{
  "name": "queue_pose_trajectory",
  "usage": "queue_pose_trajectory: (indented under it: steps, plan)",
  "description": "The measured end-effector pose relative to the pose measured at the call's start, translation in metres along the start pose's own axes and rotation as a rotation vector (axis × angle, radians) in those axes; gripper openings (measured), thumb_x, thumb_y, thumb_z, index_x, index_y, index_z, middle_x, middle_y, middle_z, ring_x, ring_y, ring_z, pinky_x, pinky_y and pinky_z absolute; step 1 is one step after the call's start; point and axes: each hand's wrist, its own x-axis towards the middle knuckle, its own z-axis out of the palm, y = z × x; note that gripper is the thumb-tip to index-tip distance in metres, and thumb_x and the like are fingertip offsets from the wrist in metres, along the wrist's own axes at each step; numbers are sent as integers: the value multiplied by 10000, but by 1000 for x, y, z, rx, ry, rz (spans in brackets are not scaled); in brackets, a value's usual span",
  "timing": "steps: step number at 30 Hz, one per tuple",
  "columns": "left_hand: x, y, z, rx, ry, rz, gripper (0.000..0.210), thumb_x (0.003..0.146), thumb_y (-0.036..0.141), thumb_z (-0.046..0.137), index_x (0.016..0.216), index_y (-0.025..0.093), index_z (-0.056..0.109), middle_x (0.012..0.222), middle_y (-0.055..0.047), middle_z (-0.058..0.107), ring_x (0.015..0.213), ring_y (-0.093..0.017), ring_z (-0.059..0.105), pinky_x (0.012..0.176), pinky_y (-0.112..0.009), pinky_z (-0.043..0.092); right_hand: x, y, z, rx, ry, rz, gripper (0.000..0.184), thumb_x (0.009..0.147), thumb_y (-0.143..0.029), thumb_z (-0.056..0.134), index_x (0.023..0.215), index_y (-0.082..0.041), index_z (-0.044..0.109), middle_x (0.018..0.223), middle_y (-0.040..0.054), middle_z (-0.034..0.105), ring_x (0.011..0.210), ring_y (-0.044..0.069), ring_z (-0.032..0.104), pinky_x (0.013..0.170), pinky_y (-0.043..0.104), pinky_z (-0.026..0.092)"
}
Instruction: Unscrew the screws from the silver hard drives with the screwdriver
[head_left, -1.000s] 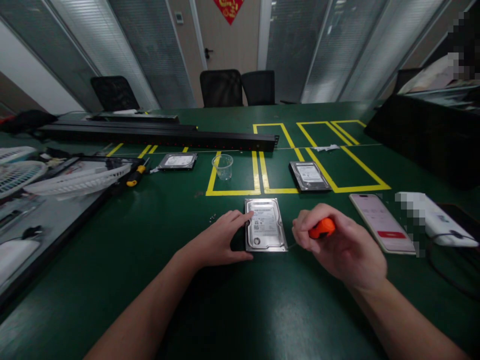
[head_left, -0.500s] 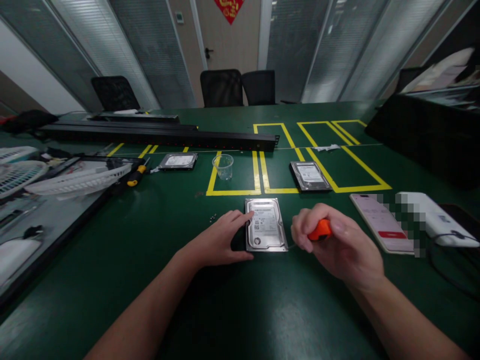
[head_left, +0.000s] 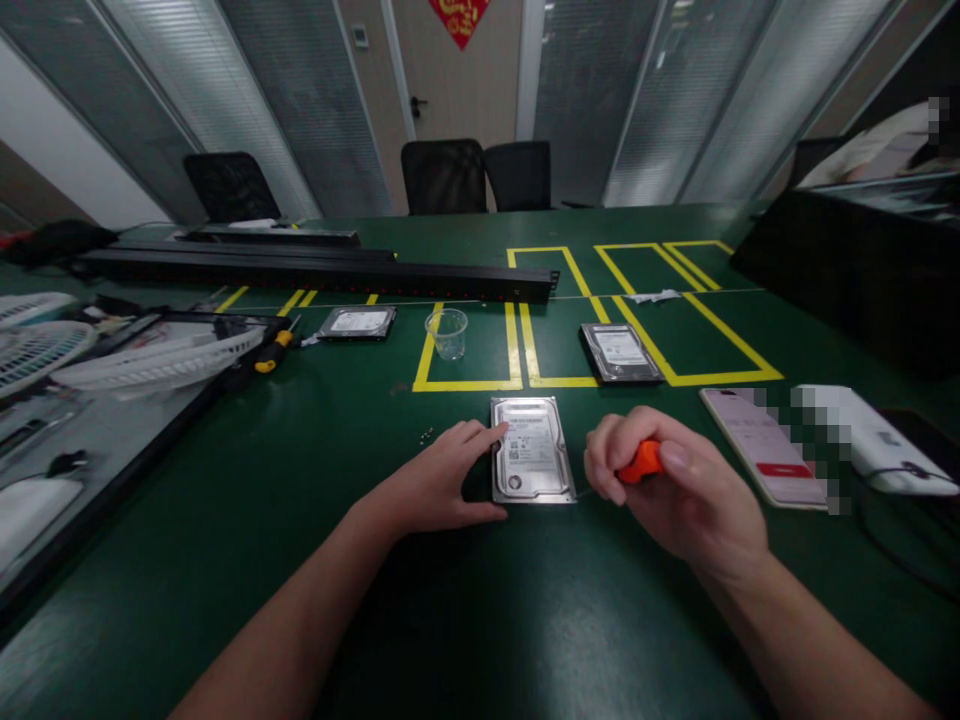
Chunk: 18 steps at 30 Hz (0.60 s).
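A silver hard drive lies label up on the green table in front of me. My left hand steadies it from the left side, index finger on the top and thumb by the near left corner. In my right hand is a screwdriver with an orange handle, the fingers wrapped round it. Its thin shaft runs left to the near right corner of the drive; the tip is too small to make out. Several tiny screws lie left of the drive.
Beyond the drive stands a clear plastic cup. Two more hard drives lie at left and right. A yellow-black screwdriver is by the left tray. A phone and white device lie right. Long black bars cross behind.
The orange screwdriver handle has turned slightly in my right hand, with a small shift of the fingers. My left hand and the hard drive have stayed in place.
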Motion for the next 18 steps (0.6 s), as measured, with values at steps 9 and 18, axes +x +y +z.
queue_pose_trajectory:
  steps: [9, 18]
  plan:
    - [0, 1, 0, 0, -1, -12, 1072, 807, 440, 900, 1688, 296, 307, 1508, -124, 523, 1348, -341, 537, 1163, -539, 469, -3, 0, 1, 21, 14, 9, 321, 1072, -427, 497, 1086, -186, 708, 822, 67, 687, 637, 156, 499, 592, 312, 368]
    - [0, -1, 0, -6, 4, 5, 1049, 821, 448, 886, 1685, 293, 312, 1490, -124, 529, 1337, -337, 541, 1164, -542, 466, -1, -1, 3, 46, -1, -6, 119, 993, -332, 700, 1031, -251, 621, 878, 22, 705, 613, 134, 543, 574, 284, 386]
